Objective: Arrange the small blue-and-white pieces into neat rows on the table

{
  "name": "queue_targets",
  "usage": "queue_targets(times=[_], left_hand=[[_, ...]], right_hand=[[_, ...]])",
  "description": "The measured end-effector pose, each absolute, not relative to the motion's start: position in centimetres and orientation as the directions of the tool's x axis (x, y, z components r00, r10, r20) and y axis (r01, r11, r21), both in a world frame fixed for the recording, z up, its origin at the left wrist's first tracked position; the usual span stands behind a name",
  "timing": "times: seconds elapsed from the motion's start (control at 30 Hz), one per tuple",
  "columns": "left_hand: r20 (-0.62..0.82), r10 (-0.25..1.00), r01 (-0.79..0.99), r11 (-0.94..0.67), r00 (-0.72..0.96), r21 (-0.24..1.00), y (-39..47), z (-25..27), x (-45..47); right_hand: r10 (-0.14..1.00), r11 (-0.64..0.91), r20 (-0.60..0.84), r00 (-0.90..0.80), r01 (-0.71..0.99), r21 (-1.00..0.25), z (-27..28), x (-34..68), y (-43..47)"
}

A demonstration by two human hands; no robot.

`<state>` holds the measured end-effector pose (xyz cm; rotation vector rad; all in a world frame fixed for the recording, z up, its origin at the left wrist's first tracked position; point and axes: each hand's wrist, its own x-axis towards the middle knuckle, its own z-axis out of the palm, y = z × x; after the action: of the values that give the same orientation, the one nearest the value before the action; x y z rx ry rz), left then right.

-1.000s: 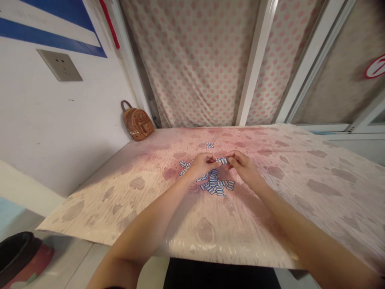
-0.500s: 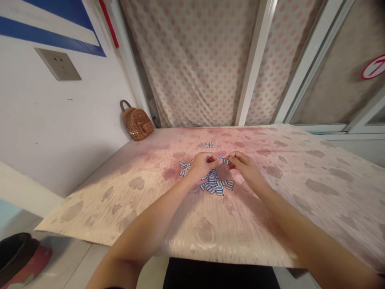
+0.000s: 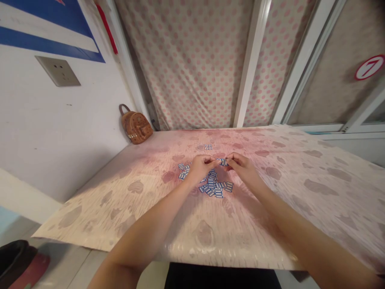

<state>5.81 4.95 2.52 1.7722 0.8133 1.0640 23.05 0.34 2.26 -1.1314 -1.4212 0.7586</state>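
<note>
Between my fingertips is a small blue-and-white piece (image 3: 221,161), held just above the table. My left hand (image 3: 202,165) pinches its left end, and my right hand (image 3: 238,161) grips the right end. Below and between the hands lies a loose pile of similar flat blue-and-white pieces (image 3: 215,188), some overlapping. More such pieces (image 3: 183,171) spread out left of my left hand, which partly covers them. Farther back, a small neat group of these pieces (image 3: 208,147) lies flat on the table. What is printed on the pieces is too small to read.
A pink patterned cover (image 3: 204,235) lies over the table. A small brown backpack (image 3: 136,125) stands against the wall at the back left. Behind the table hang dotted curtains (image 3: 192,64) by white frames. A dark and red bin (image 3: 22,263) is on the floor at left.
The view has shifted slightly. Both hands still hold the piece in nearly the same place, with the right fingers slightly closer to the left hand.
</note>
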Motion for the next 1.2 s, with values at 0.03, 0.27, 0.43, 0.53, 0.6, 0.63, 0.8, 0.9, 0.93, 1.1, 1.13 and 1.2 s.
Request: queue_targets(times=[0.03, 0.27, 0.43, 0.53, 0.6, 0.63, 0.8, 0.9, 0.93, 1.1, 1.13, 1.2], left_hand=[[0.325, 0.85, 0.073, -0.387, 0.416, 0.919, 4.9, 2.5, 5.8], [0.33, 0.858, 0.027, -0.369, 0.395, 0.929, 4.7, 2.4, 6.0], [0.357, 0.858, 0.022, -0.393, 0.369, 0.919, 4.9, 2.0, 6.2], [0.356, 0.86, 0.003, -0.384, 0.365, 0.923, 5.0, 1.8, 6.3], [0.345, 0.865, -0.009, -0.367, 0.365, 0.93, 5.0, 1.9, 6.2], [0.337, 0.868, -0.012, -0.357, 0.365, 0.934, 4.9, 2.0, 6.2], [0.295, 0.882, -0.011, -0.313, 0.367, 0.95, 4.8, 2.2, 6.0], [0.294, 0.886, -0.019, -0.308, 0.358, 0.951, 4.9, 2.2, 6.0], [0.297, 0.885, -0.024, -0.309, 0.357, 0.951, 5.0, 2.2, 6.0], [0.337, 0.905, 0.0, -0.349, 0.259, 0.937, 5.2, 3.1, 5.4], [0.352, 0.909, 0.014, -0.364, 0.221, 0.931, 5.3, 3.4, 5.2], [0.376, 0.914, 0.03, -0.385, 0.154, 0.923, 5.5, 3.8, 4.8]], right_hand=[[0.929, 0.339, 0.362, 0.075, 0.217, -0.915, 2.3, 23.0, 0.3], [0.965, 0.235, 0.238, 0.111, 0.04, -0.971, 3.0, 22.7, -0.3], [0.983, 0.168, 0.156, 0.101, -0.121, -0.978, 3.2, 22.5, -0.4], [0.985, 0.153, 0.138, 0.103, -0.15, -0.977, 3.1, 22.5, -0.4], [0.984, 0.154, 0.14, 0.111, -0.133, -0.979, 3.1, 22.5, -0.4], [0.982, 0.165, 0.153, 0.109, -0.108, -0.98, 3.0, 22.6, -0.4], [0.962, 0.261, 0.266, 0.065, 0.068, -0.963, 2.8, 22.9, -0.4], [0.947, 0.298, 0.313, 0.075, 0.161, -0.941, 2.7, 23.1, -0.2], [0.943, 0.306, 0.324, 0.075, 0.184, -0.934, 2.6, 23.2, 0.0], [0.928, 0.336, 0.368, 0.062, 0.292, -0.896, 1.2, 23.2, 0.7], [0.92, 0.344, 0.388, 0.056, 0.361, -0.867, 0.7, 23.1, 0.8], [0.914, 0.339, 0.405, 0.006, 0.534, -0.774, -0.1, 22.7, 1.0]])
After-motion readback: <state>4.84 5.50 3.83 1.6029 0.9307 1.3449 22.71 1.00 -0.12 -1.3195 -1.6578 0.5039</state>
